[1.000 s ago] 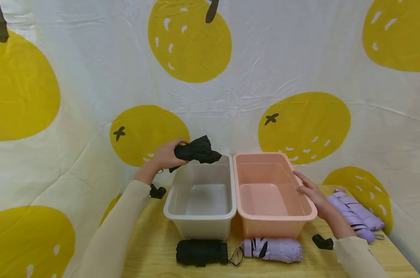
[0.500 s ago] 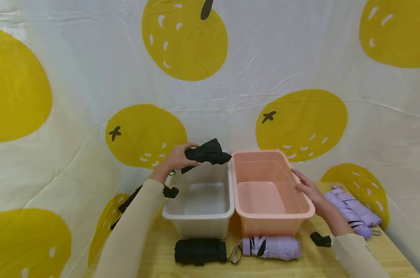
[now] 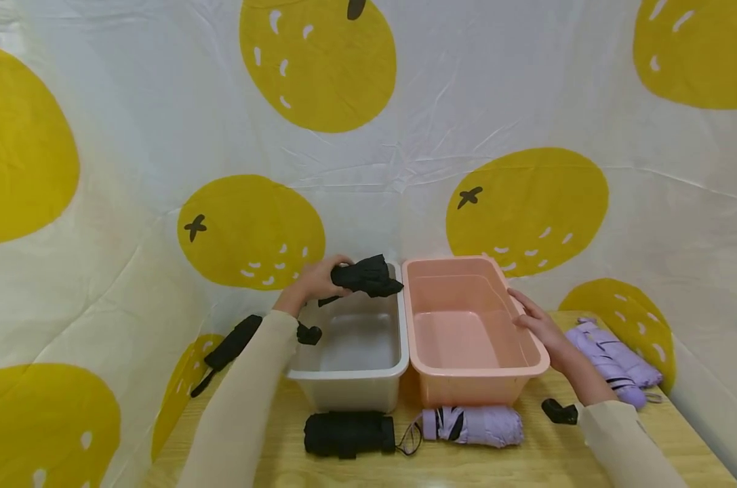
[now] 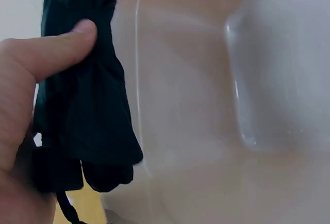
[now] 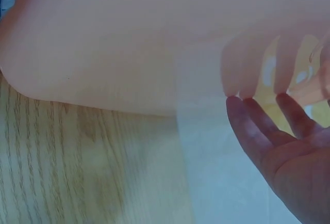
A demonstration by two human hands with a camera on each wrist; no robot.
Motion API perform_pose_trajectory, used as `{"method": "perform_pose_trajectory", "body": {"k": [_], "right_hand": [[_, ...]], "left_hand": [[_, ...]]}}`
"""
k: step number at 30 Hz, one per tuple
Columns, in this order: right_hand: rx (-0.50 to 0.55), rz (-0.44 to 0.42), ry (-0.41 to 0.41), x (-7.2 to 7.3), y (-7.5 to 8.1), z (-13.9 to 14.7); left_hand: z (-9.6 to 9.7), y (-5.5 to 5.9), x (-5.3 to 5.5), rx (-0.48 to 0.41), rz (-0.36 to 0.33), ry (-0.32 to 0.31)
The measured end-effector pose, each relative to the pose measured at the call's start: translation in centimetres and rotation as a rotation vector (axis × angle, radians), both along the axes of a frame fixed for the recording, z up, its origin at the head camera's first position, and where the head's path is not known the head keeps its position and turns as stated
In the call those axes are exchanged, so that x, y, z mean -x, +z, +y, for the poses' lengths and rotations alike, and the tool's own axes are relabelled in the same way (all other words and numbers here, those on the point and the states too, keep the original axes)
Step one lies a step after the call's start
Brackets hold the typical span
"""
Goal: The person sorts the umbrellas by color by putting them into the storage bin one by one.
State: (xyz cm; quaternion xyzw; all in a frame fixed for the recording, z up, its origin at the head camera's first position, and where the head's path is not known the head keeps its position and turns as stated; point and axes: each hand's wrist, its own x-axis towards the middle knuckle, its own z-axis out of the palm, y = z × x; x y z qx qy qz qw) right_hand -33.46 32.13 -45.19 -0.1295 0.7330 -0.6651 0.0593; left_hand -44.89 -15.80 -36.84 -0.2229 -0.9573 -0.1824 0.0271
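Black umbrella (image 3: pixel 361 274), held by my left hand (image 3: pixel 321 279), might snag its loose folds (image 4: pixel 105 136); right hand (image 3: pixel 544 329) grips pink tub (image 3: pixel 481 372).

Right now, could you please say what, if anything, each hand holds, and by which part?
The left hand holds a black umbrella by its cloth body. The right hand touches the right side of the pink bin; whether it grips, I cannot tell.
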Motion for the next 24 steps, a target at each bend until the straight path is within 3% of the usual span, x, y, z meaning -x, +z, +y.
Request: {"method": "perform_pose_trajectory", "body": {"k": [3, 6, 10, 18, 24], "right_hand": [[-0.006, -0.009, -0.003, 0.0, 0.0, 0.0], [-0.008, -0.010, -0.009, 0.1, 0.1, 0.1], [-0.007, 0.000, -0.008, 0.4, 0.2, 0.2], [-0.002, -0.014, 0.007, 0.8, 0.0, 0.1], [0.002, -0.005, -0.009, 0.7, 0.0, 0.2]], "left_hand": [[0.2, -0.7, 0.1, -0.009, -0.041, 0.001], [0.3, -1.4, 0.2, -0.076, -0.087, 0.008], [0.5, -2.2, 0.6, -0.141, -0.102, 0.014], [0.8, -3.9, 1.8, 0.081, -0.056, 0.002], [1.5, -4.9, 2.3, 0.093, -0.074, 0.008]]}}
